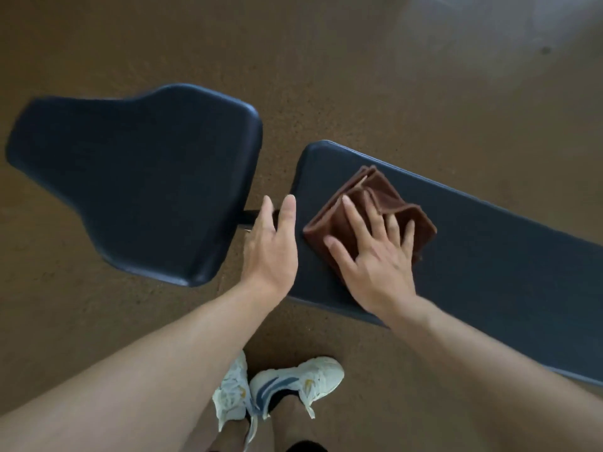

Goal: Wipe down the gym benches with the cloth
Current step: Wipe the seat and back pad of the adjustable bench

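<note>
A dark padded gym bench lies across the view in two parts: a wide seat pad (pixel 140 177) on the left and a long back pad (pixel 489 256) running to the right. A folded brown cloth (pixel 365 197) lies on the near end of the long pad. My right hand (pixel 372 256) rests flat on the cloth with fingers spread, pressing it to the pad. My left hand (pixel 272 246) hovers over the gap between the two pads, fingers together and straight, holding nothing.
A black metal bar (pixel 251 216) joins the two pads in the gap. The floor (pixel 391 76) is brown speckled rubber all around. My feet in white sneakers (pixel 293 383) stand close to the bench's near edge.
</note>
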The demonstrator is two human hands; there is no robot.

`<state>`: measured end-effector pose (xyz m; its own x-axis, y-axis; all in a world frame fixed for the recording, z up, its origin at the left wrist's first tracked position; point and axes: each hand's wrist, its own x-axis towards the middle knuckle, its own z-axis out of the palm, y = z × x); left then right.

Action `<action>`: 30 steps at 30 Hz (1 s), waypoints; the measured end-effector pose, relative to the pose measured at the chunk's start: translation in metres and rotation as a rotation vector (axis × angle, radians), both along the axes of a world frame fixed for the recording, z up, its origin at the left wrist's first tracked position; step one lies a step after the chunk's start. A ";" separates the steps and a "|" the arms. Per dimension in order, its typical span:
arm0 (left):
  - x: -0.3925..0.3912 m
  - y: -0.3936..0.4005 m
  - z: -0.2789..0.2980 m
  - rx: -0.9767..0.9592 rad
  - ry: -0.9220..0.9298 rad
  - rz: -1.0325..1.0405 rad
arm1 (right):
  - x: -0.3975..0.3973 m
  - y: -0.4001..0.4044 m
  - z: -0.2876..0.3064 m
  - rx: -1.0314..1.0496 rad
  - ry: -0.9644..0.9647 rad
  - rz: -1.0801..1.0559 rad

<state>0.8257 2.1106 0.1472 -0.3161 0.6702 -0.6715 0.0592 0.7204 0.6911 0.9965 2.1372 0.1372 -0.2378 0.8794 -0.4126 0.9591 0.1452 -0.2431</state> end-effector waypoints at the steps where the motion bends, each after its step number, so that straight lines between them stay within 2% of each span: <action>1: -0.006 -0.012 0.003 0.075 0.016 0.009 | -0.017 0.018 -0.004 0.017 -0.005 -0.033; 4: -0.026 -0.042 -0.001 0.195 -0.004 0.101 | -0.059 0.054 -0.009 0.064 -0.019 -0.107; 8: -0.043 -0.077 -0.013 0.215 -0.020 0.191 | -0.096 0.085 -0.012 0.084 -0.013 -0.127; 10: -0.042 -0.092 -0.011 0.230 0.005 0.193 | -0.110 0.092 -0.014 0.112 -0.037 -0.054; 14: -0.042 -0.098 -0.006 0.297 0.136 0.230 | -0.122 0.056 -0.011 0.134 -0.089 0.261; 18: -0.039 -0.068 0.011 0.345 0.250 0.241 | -0.101 -0.022 -0.007 0.172 -0.016 0.477; 25: -0.002 -0.026 0.032 0.389 0.303 0.107 | -0.042 -0.085 -0.022 0.268 0.113 0.536; 27: 0.012 -0.017 0.034 0.377 0.306 0.043 | -0.003 -0.105 -0.027 0.249 0.060 0.497; 30: 0.033 -0.007 0.039 0.281 0.246 -0.073 | 0.060 -0.122 -0.020 0.226 0.024 0.230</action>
<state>0.8589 2.1039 0.1864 -0.3900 0.8440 -0.3683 0.2922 0.4927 0.8197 1.0562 2.0152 0.1171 -0.4477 0.8704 -0.2046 0.8895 0.4101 -0.2018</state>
